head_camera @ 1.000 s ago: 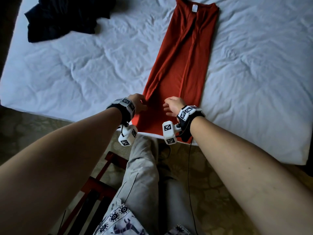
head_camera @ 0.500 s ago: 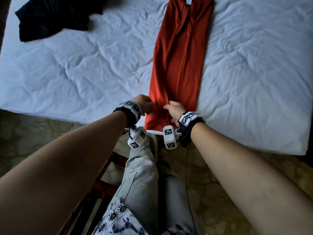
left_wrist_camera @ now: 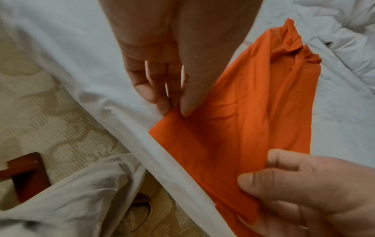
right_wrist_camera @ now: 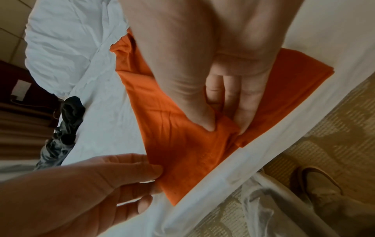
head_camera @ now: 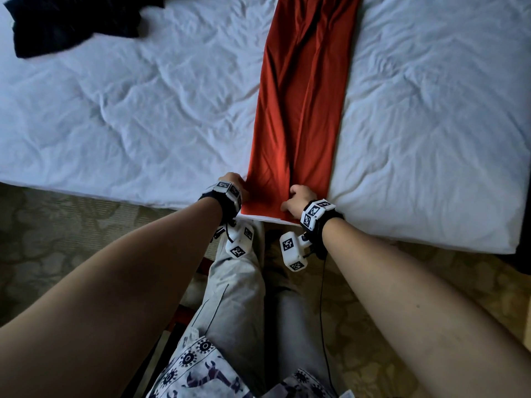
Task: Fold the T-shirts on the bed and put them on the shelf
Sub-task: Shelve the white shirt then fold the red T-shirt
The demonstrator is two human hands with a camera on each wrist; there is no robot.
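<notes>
An orange-red T-shirt (head_camera: 304,104) lies folded into a long narrow strip on the white bed (head_camera: 129,116), its hem at the near edge. My left hand (head_camera: 234,182) pinches the hem's left corner between thumb and fingers (left_wrist_camera: 183,104). My right hand (head_camera: 298,201) pinches a fold of the orange-red T-shirt (right_wrist_camera: 182,136) near the hem's right side, thumb on top (right_wrist_camera: 207,123). A dark T-shirt (head_camera: 71,21) lies crumpled at the far left of the bed.
The bed's near edge (head_camera: 161,201) runs across in front of my legs (head_camera: 238,297). Patterned carpet (head_camera: 66,231) covers the floor. A red-brown wooden frame (left_wrist_camera: 26,173) stands by my left leg. No shelf is in view.
Both hands slid back along the shirt toward the near bed edge, from the lower part of the strip to its hem, and now pinch it there.
</notes>
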